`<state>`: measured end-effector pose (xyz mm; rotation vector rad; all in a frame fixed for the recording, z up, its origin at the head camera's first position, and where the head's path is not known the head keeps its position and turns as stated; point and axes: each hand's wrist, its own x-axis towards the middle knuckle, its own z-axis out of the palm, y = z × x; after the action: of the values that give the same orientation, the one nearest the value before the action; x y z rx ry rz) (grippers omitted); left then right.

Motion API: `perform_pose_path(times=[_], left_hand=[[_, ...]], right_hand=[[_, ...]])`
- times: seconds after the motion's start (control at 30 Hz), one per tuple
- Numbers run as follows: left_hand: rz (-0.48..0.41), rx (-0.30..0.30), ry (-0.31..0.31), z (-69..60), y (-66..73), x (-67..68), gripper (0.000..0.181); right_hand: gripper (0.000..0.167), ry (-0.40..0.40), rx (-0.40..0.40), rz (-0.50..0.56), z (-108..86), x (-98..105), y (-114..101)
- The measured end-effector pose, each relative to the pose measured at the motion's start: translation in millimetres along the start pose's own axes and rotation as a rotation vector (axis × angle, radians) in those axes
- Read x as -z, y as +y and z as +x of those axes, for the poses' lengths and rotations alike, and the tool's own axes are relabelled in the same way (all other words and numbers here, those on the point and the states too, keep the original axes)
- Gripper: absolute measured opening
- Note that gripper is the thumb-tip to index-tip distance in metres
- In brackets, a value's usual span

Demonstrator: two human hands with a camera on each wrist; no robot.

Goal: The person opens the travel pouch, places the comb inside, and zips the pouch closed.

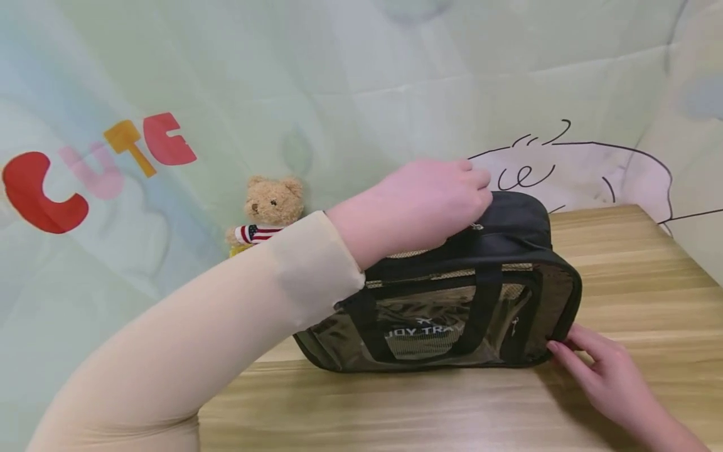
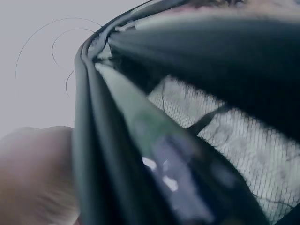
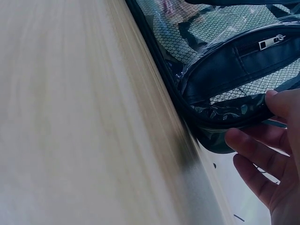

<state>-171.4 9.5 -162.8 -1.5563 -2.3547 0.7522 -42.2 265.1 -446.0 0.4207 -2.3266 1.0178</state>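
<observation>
A black toiletry bag [image 1: 440,314] with see-through panels, mesh and a pale printed line of letters stands upright on the table. My left hand [image 1: 423,207] reaches across its top with curled fingers and grips the upper edge; the fingertips are hidden. Just below those fingers shows a small metal zipper pull [image 1: 477,226]. At the lower right corner, my right hand [image 1: 612,376] pinches the bag, thumb in front and fingers behind. The right wrist view shows the front pocket's zipper pull [image 3: 272,42] near that hand. In the left wrist view, dark folds of the bag fill most of the picture.
Behind the left sleeve sits a small teddy bear [image 1: 273,204] in a striped top. A wood-grain table [image 1: 367,408] carries the bag. Close behind it hangs a printed backdrop cloth [image 1: 361,94] with coloured letters and a line drawing.
</observation>
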Motion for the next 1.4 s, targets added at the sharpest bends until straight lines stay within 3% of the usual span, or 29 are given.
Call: perform_pose_path(times=[0.3, 0.53, 0.8, 0.93, 1.13, 1.4], left_hand=[[-0.032, 0.031, 0.084, -33.8, -15.2, -3.7, 0.025], [-0.031, 0.075, 0.233, -65.9, -25.8, -9.5, 0.020], [0.101, 0.090, 0.361, -84.6, -25.6, -20.1, 0.024], [0.114, 0.109, 0.417, -98.4, -26.7, -25.9, 0.023], [0.052, 0.148, 0.521, -126.9, -32.5, -41.0, 0.015], [-0.057, 0.181, 0.695, -169.7, -37.7, -75.8, 0.006]], right_hand=[[0.039, -0.022, -0.037, 0.006, -1.4, 0, 0], [0.038, -0.020, -0.047, 0.024, -1.8, 1, 0], [0.038, -0.013, -0.059, 0.017, -4.5, 1, 2], [0.038, -0.021, -0.064, 0.009, -4.4, 0, 2], [0.037, -0.023, -0.067, 0.010, -4.0, -2, 0], [0.038, -0.004, -0.058, 0.011, -4.1, -2, 1]])
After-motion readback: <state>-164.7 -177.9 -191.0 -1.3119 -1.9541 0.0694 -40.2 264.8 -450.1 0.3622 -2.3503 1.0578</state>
